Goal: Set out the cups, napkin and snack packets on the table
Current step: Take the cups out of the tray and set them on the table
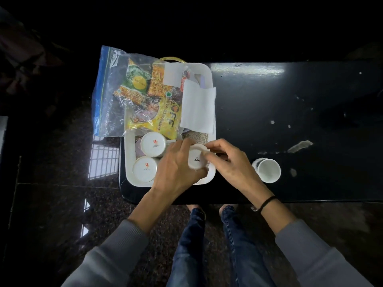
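Note:
A white tray (129, 162) sits at the left end of the black table (290, 100). Two white cups (153, 144) (145, 168) stand upside down in its near left corner. A third upturned white cup (196, 161) is at the tray's near right, gripped by my left hand (176, 168) from the left and my right hand (230, 162) from the right. One white cup (267, 170) stands upright on the table right of the tray. A white napkin (199, 106) lies on the tray's right side. Yellow and green snack packets (157, 104) sit in a clear zip bag (107, 90).
The zip bag hangs over the table's left edge. A burlap mat (199, 136) shows under the napkin. The table top right of the tray has pale scuffs and specks (300, 146). My legs in jeans (207, 245) stand at the near table edge over dark stone floor.

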The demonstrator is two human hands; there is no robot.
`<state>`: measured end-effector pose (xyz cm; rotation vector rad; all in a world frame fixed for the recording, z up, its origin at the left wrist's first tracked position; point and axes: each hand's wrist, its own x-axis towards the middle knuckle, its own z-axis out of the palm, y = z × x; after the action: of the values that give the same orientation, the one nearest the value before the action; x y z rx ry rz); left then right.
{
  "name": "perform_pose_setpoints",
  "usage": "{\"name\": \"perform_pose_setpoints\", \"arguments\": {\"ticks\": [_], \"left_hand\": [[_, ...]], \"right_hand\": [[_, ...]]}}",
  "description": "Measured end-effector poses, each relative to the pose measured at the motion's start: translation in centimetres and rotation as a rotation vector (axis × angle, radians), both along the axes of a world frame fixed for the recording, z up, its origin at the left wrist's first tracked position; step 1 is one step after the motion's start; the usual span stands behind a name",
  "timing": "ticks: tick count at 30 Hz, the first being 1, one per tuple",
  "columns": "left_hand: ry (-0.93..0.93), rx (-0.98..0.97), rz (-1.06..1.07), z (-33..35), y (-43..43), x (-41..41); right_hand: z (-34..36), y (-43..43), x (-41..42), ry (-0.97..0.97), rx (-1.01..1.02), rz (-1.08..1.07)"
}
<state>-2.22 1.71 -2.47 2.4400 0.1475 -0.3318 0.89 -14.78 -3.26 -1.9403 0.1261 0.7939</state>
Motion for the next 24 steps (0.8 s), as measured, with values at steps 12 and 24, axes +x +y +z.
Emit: {"name": "perform_pose_setpoints", "arguments": {"ticks": [12, 24], "left_hand": [[0.481, -0.782, 0.403, 1.8, -6.3, 3.5], [0.692, -0.950, 0.268, -0.2, -18.9, 2.7]], "right_hand": [[2.4, -7.7, 1.1, 0.017, 0.269, -0.366], [2.4, -20.1, -1.6, 0.034, 0.236, -0.450]]}}
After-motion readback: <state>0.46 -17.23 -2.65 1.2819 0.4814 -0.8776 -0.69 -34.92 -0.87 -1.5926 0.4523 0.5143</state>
